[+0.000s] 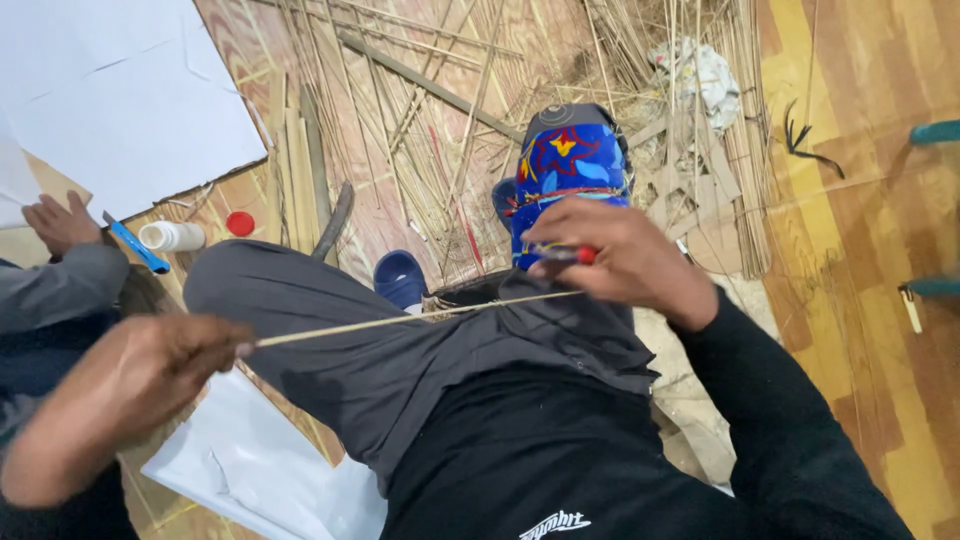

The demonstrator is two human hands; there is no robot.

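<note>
Thin bamboo strip worked between two hands above the lap.
The left hand point(140, 375) pinched one end of the bamboo strip point(410, 317), which ran across the grey trousers point(400, 350) to the right hand point(625, 260); that grip closed on a red-handled tool point(570, 254) against the strip. Split canes point(440, 120) littered the floor point(870, 230) beyond.

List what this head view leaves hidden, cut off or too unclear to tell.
- Tool in the right hand: only a red tip shows; fingers hide the rest.
- Near end of the thin stick: buried in the blurred left hand.
- Another person's hand by the blue cutter: the left edge cuts off the arm.
- Teal object: cut by the right edge.
- Foot under the patterned cloth: covered.
</note>
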